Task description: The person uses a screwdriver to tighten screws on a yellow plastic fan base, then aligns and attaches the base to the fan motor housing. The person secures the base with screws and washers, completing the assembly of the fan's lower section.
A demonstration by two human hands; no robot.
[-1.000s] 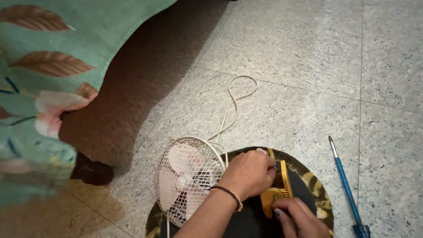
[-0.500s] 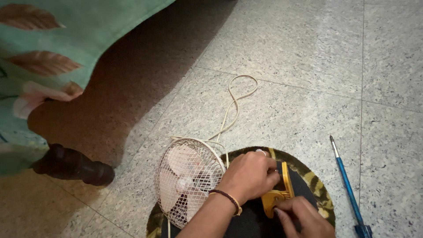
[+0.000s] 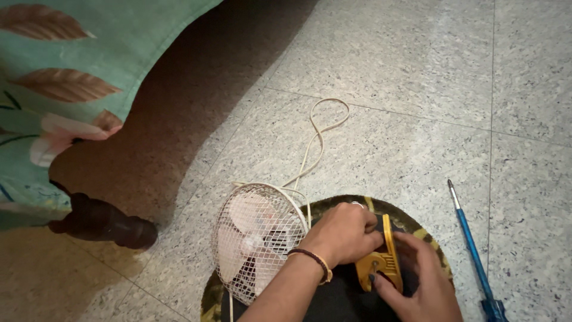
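Right, down in the lower middle of the frame both hands are on the small fan (image 3: 256, 238), which lies on its side on a dark round mat (image 3: 333, 298) with a leafy patterned edge. The left hand (image 3: 339, 234) is wrapped over the spot where the fan's body meets its yellow clip base (image 3: 381, 262), fingers together and clamped down on it. The right hand (image 3: 417, 280) comes in from the lower right, its fingers closed on the lower end of that yellow clip, a dark-painted nail pressing near the round pivot.

The pale wire cage looks whole and in place, with the blades inside it, so nothing there appears taken apart. The cream cord (image 3: 316, 140) trails away toward the upper middle of the frame in a loose loop on the speckled stone floor (image 3: 417, 89); its plug end is not in view. A blue-handled screwdriver (image 3: 471, 250) lies on the floor at the right, well apart from both hands and untouched.

My read: the work is at an early or middle stage, centred on the clip joint. Whether any screw is out, I cannot tell; the hands cover that spot.

Upper left, a green floral cloth (image 3: 71, 53) hangs over a dark furniture leg (image 3: 107, 223).
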